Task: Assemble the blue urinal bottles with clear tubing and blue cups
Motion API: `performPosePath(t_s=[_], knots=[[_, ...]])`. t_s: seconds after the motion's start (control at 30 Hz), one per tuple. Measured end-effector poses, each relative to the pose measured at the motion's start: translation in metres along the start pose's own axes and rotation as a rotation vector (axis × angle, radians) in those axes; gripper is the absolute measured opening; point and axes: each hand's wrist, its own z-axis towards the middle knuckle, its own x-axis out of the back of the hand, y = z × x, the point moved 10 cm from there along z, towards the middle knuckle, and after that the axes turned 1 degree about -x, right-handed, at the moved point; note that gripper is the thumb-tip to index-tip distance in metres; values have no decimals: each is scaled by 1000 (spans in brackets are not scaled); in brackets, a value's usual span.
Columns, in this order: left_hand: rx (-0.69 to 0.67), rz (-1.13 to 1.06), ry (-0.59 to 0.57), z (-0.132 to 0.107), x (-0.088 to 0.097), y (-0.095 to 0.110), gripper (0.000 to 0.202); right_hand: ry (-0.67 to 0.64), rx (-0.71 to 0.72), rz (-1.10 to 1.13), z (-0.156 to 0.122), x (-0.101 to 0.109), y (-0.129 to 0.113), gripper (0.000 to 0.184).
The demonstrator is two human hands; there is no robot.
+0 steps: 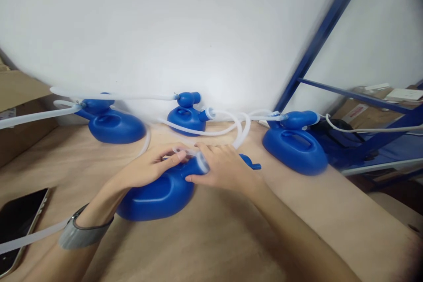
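Note:
A blue plastic urinal bottle (pixel 155 205) with a moulded handle lies before me, its neck pointing right. My left hand (pixel 145 169) reaches over the bottle's top, thumb and fingers closed on a thin translucent strap (pixel 185 151) by the mouth. Around the white collar (pixel 202 163) of the neck curls my right hand (pixel 228 169), thumb below and fingers above. Part of the neck is hidden by the hands. Just past my right hand a small blue piece (pixel 250 162) shows; its full shape is hidden.
Other blue bottles with white tubes stand at the back left (pixel 117 127), back middle (pixel 187 119) and right (pixel 295 147). A phone (pixel 20 224) lies at the left under a white tube (pixel 36 235). A cardboard box (pixel 26 110) and a blue metal frame (pixel 325 35) flank the table.

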Motion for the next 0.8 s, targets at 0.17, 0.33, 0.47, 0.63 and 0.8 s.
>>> performPosePath(t_s=[0.17, 0.33, 0.47, 0.63, 0.8], knots=[[45, -67, 21, 1, 2, -5, 41, -40, -30, 47, 0, 1, -1, 67], [8, -9, 18, 3, 3, -2, 42, -54, -57, 47, 0, 1, 0, 67], [40, -9, 48, 3, 6, -8, 38, -55, -75, 31, -1, 2, -1, 62], [71, -17, 60, 3, 7, -14, 36, -51, -84, -16, -3, 2, -7, 63], [69, -43, 49, 4, 7, -15, 33, -75, -57, 9, -2, -1, -7, 65]])
